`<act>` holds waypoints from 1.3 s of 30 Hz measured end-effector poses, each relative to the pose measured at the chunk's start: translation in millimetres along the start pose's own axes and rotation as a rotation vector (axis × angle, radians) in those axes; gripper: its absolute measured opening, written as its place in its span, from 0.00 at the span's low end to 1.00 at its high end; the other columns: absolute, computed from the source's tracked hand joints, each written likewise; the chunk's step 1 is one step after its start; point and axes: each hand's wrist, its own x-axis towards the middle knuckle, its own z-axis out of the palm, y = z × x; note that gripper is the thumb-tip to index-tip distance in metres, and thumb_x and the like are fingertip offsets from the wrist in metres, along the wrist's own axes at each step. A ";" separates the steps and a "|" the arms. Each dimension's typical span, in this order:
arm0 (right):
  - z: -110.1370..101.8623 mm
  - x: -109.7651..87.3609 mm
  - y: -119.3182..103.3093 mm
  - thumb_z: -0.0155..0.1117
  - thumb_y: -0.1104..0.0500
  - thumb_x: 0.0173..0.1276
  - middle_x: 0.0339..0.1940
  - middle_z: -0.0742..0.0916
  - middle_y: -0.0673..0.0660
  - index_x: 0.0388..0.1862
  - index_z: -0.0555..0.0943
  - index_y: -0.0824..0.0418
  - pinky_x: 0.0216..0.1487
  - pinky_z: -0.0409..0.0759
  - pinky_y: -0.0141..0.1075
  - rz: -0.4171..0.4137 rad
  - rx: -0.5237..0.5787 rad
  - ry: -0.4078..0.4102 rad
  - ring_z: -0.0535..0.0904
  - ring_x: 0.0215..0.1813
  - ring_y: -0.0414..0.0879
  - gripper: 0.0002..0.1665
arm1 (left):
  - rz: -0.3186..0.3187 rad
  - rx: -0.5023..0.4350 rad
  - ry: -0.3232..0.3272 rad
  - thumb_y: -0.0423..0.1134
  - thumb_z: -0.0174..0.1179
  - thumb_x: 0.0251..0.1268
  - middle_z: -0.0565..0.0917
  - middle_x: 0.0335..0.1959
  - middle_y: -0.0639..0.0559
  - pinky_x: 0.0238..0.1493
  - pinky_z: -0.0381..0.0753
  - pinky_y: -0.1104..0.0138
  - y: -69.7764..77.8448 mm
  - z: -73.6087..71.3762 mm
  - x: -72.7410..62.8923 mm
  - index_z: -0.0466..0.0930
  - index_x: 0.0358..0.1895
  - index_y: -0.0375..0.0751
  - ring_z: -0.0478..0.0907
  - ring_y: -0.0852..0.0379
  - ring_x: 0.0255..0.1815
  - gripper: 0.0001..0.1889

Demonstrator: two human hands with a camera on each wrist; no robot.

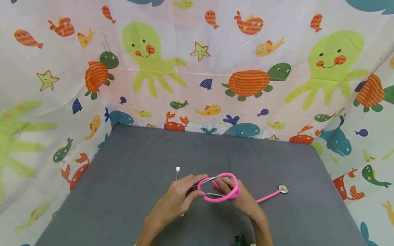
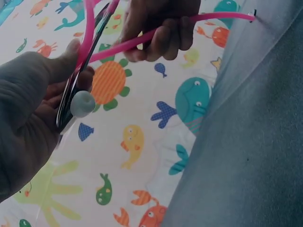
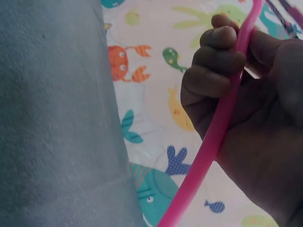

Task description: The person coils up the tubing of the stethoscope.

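A stethoscope with pink tubing is held up between both hands above the grey surface. My left hand pinches its metal ear tubes between thumb and fingers; a white eartip sticks out beyond that hand. In the left wrist view, a pale round eartip shows beside the fingers. Curled around the pink tube are the fingers of my right hand. The tubing loops between the hands, and its other end runs rightward to the round metal chestpiece, low over the surface.
A grey cloth-covered table spreads under the hands. Behind it and along both sides hangs a white curtain printed with sea animals. A dark strapped device sits at the right wrist.
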 end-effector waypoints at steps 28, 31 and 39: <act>60.3 -18.4 -56.3 0.67 0.55 0.76 0.19 0.66 0.41 0.30 0.76 0.53 0.28 0.67 0.23 -0.104 -0.761 -0.153 0.62 0.23 0.30 0.13 | -0.084 0.357 0.313 0.36 0.76 0.58 0.84 0.35 0.51 0.35 0.82 0.78 -6.4 12.5 5.0 0.85 0.54 0.33 0.77 0.64 0.31 0.21; 55.4 -20.3 -63.9 0.68 0.56 0.75 0.19 0.68 0.42 0.30 0.77 0.52 0.29 0.67 0.23 -0.193 -0.850 -0.107 0.63 0.23 0.31 0.13 | -0.078 0.392 0.264 0.35 0.77 0.56 0.85 0.37 0.51 0.39 0.87 0.74 -6.8 14.6 2.8 0.85 0.54 0.33 0.81 0.63 0.34 0.22; 30.9 -12.7 -70.6 0.84 0.55 0.57 0.27 0.84 0.44 0.34 0.85 0.53 0.37 0.80 0.22 -0.530 -0.982 0.129 0.77 0.31 0.32 0.13 | -0.015 0.425 0.116 0.37 0.74 0.58 0.89 0.41 0.51 0.46 0.88 0.70 -5.5 20.2 -1.8 0.85 0.53 0.36 0.86 0.60 0.41 0.19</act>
